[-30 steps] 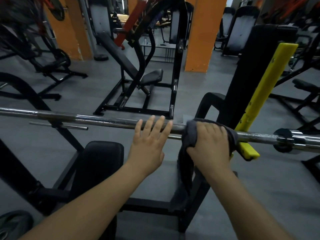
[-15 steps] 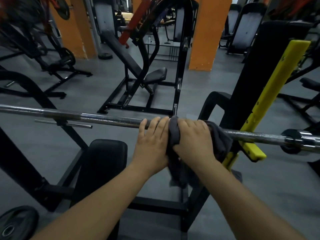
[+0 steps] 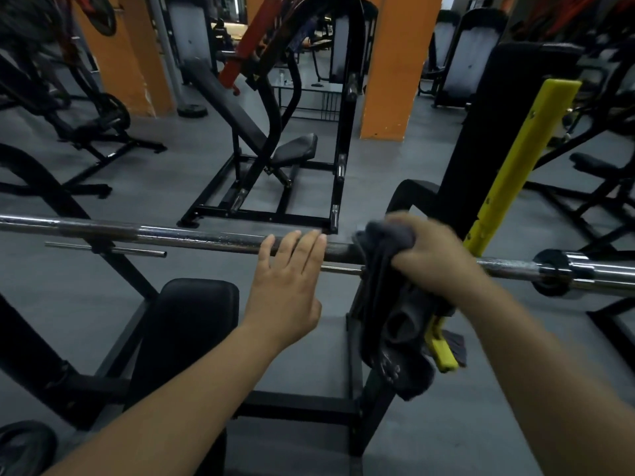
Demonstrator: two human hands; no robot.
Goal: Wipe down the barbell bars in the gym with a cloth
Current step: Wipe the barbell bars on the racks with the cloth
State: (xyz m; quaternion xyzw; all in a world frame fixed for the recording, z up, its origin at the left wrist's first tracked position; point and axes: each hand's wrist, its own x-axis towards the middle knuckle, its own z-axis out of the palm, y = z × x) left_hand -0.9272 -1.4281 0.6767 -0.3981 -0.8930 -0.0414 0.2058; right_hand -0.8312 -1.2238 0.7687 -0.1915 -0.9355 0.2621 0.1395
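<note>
My right hand (image 3: 429,255) is clamped over a grey cloth (image 3: 388,304) bunched on top of the barbell bar (image 3: 206,237). The hand's a bit blurry, so I can't pick out each finger, but it's clearly gripping cloth and bar together. The rest of the cloth hangs down under that hand in a long loose fold.

Just to the left, with a short bare stretch of bar between them, my left hand (image 3: 285,286) rests flat. Its fingers (image 3: 299,245) are straight and close together, laid over the top of the bar and not wrapped around it.

The bar runs level past both hands. The chrome shaft goes off to the left, and right of my right hand there's a dark collar (image 3: 551,269), then the shiny sleeve (image 3: 604,274).

Right behind my right hand a yellow upright (image 3: 525,159) leans up and away, and a yellow end pokes out beside the hanging cloth. Under my left wrist is the black bench pad (image 3: 192,314). A weight plate (image 3: 24,444) lies on the floor down by my left elbow. Past the bar there's a black seat machine (image 3: 295,149) and an orange pillar (image 3: 395,63).
</note>
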